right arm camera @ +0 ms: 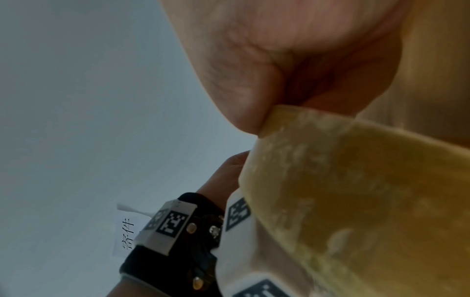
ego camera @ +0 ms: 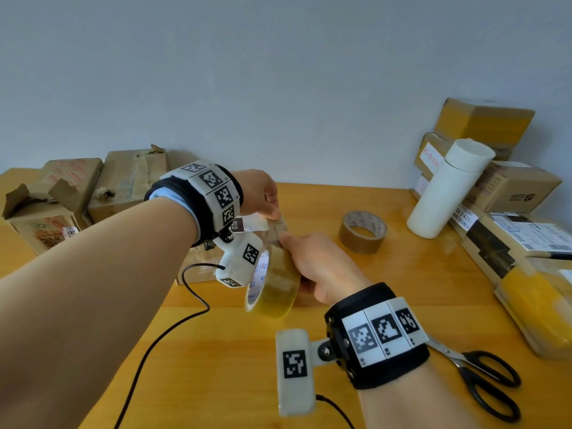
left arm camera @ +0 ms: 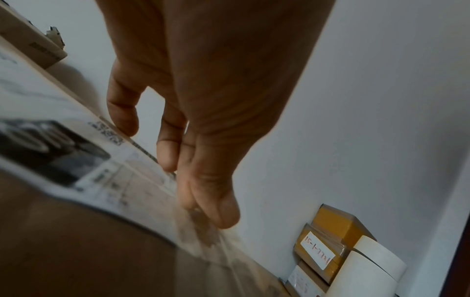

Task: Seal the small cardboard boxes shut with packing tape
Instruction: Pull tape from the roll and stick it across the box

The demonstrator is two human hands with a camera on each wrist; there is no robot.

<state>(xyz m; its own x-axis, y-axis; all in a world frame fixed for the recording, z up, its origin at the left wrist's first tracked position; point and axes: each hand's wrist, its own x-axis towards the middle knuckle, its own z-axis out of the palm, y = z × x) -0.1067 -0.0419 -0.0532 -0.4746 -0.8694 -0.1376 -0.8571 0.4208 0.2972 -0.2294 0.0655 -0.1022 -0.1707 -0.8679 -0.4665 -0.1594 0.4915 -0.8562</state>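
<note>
My right hand (ego camera: 318, 267) grips a roll of clear yellowish packing tape (ego camera: 278, 289) above the wooden table (ego camera: 340, 305); the roll (right arm camera: 356, 201) fills the right wrist view under my right hand (right arm camera: 292, 60). My left hand (ego camera: 266, 196) pinches the tape's free end (ego camera: 277, 230), drawn a short way up off the roll. In the left wrist view my left hand (left arm camera: 203, 140) pinches the strip (left arm camera: 203, 237) between thumb and fingertip. A small cardboard box (ego camera: 198, 269) with a printed label (left arm camera: 76, 160) lies beneath my left wrist, mostly hidden by it.
A brown tape roll (ego camera: 363, 232) lies flat mid-table. A white cylindrical bottle (ego camera: 445, 190) stands before stacked boxes (ego camera: 510, 187) at right. Black scissors (ego camera: 483, 379) lie near my right wrist. Torn boxes (ego camera: 77, 193) stand at back left. A black cable (ego camera: 161, 335) crosses the table.
</note>
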